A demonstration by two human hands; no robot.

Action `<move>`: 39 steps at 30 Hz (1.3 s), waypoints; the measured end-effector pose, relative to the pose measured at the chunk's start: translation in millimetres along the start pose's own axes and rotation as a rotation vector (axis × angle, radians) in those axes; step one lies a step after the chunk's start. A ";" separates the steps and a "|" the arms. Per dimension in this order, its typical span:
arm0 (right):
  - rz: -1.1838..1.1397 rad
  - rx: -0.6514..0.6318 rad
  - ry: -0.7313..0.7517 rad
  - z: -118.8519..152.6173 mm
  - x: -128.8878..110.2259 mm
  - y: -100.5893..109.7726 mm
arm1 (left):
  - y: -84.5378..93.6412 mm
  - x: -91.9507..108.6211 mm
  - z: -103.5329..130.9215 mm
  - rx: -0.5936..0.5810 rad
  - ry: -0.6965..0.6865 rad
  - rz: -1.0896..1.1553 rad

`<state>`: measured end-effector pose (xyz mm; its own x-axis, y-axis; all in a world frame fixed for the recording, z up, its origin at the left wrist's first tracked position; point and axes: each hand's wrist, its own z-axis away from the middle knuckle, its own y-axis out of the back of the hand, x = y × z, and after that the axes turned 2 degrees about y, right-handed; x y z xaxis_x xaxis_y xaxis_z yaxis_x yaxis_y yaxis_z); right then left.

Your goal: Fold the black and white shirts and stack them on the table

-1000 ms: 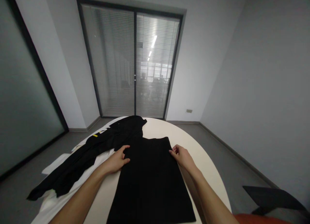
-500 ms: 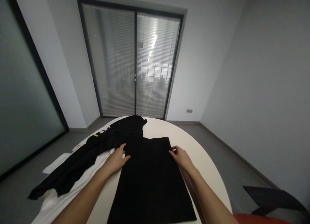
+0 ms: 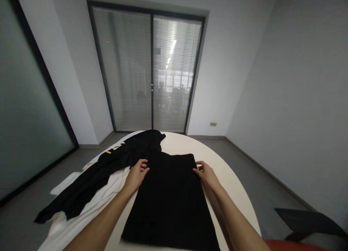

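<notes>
A black skirt (image 3: 171, 200) lies spread on the round white table (image 3: 223, 171), its narrower waist end away from me and its wider hem towards me. My left hand (image 3: 138, 174) pinches its left side near the waist, with thumb and fingers at the edge. On the opposite side my right hand (image 3: 206, 174) grips the right edge a little below the waist corner. The fingertips of both hands are partly hidden at the cloth.
Left of the skirt lies a black long-sleeved garment (image 3: 119, 162) with white and yellow marks, on top of white clothing (image 3: 78, 231). A chair with a black part (image 3: 310, 222) and a red seat (image 3: 288, 245) stands at the lower right. Beyond the table are glass doors with blinds (image 3: 174, 73).
The skirt's waist end has shifted slightly right, and its lower left corner has come into view. My left hand has moved right with it; my right hand has moved slightly right.
</notes>
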<state>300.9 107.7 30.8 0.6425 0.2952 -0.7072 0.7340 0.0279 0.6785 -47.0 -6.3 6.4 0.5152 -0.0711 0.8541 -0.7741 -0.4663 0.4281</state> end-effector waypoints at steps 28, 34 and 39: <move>0.125 0.103 -0.124 -9.9 25.3 9.7 | 70.2 76.7 39.0 -1.266 0.408 0.054; 0.138 0.100 -0.106 -11.6 27.8 9.9 | 62.5 87.4 55.3 -1.131 0.225 0.053; 0.132 0.097 -0.119 -9.6 22.1 12.4 | 63.8 100.7 57.9 -1.198 0.318 -0.050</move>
<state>322.1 123.7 25.5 0.7516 0.1752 -0.6360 0.6560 -0.0974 0.7484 -23.2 -94.2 102.6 0.5708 0.2187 0.7914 -0.6909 0.6488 0.3190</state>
